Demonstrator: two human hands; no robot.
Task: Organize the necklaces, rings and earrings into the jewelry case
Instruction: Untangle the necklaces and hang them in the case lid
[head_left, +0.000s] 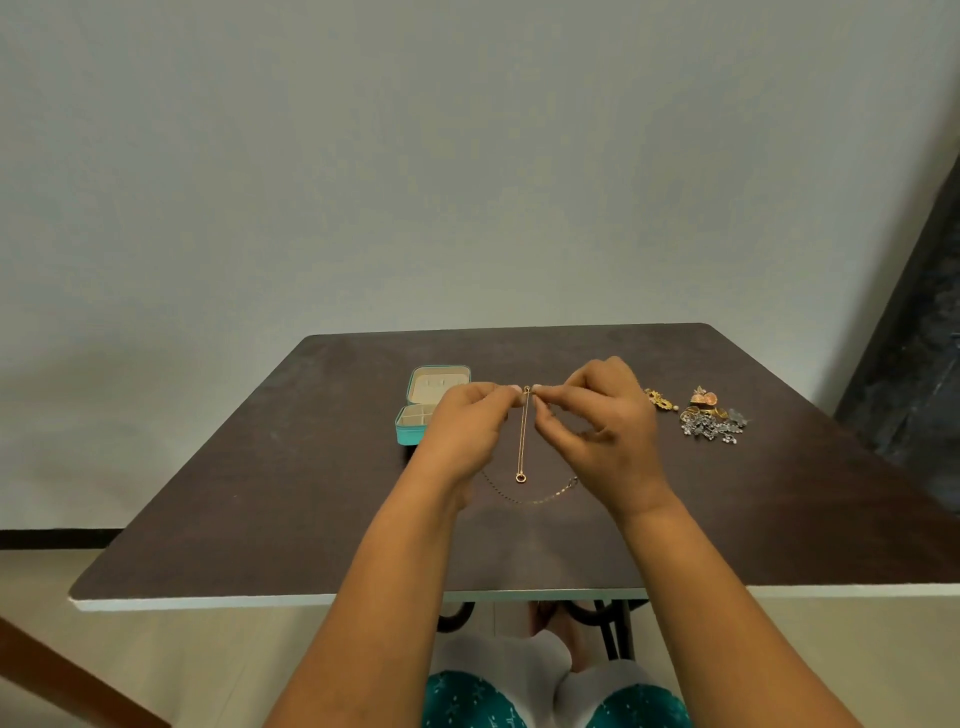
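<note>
Up between the two hands, a thin gold necklace (523, 436) hangs doubled, its small ring pendant (521, 477) at the bottom of the loop. The left hand (467, 423) pinches one end of the chain at fingertip level and the right hand (602, 421) pinches the other, tips nearly touching, likely to work the clasp or keep the chain from tangling before it is stowed. Just below the hands a second chain (540, 496) lies curved on the table (260, 493). Behind the left hand sits the open teal case (415, 410), partly hidden by it; its visible compartments look empty, though small pieces would be hard to see. Beyond the right hand, a pile of earrings and rings (711, 415) waits, well apart from the case.
</note>
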